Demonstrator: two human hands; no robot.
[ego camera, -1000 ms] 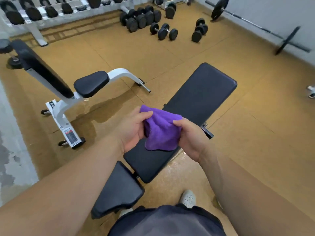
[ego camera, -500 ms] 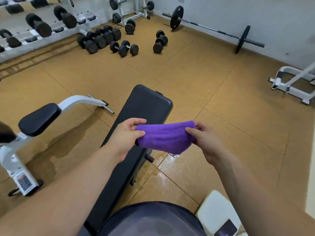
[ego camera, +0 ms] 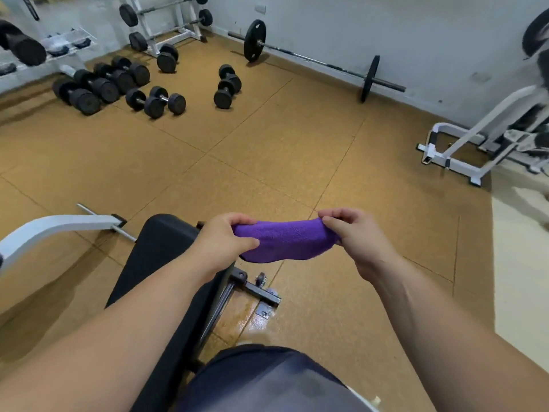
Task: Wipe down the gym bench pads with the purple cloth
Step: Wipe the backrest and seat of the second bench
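At the upper left of the frame, black dumbbells (ego camera: 118,84) lie in a loose cluster on the brown floor (ego camera: 267,150). Lower down, at the left edge, a white metal frame (ego camera: 53,228) curves in and ends just beside the black bench pad (ego camera: 160,254). The pad runs from the lower middle up toward the centre.

Over the pad's far right corner is the left hand (ego camera: 222,245), fingers and thumb curled tight round the left end of the purple cloth (ego camera: 285,242). The cloth is held up in the air, stretched sideways between the two hands, with its lower edge sagging. It hangs to the right of the pad, above the bench's dark metal foot (ego camera: 258,289) and the floor, apart from the pad.

The right hand (ego camera: 356,236) pinches the cloth's right end, fingertips bunched over the top edge.

Farther back, a barbell (ego camera: 315,59) rests along the pale wall. At the far right stands a white machine frame (ego camera: 463,150).
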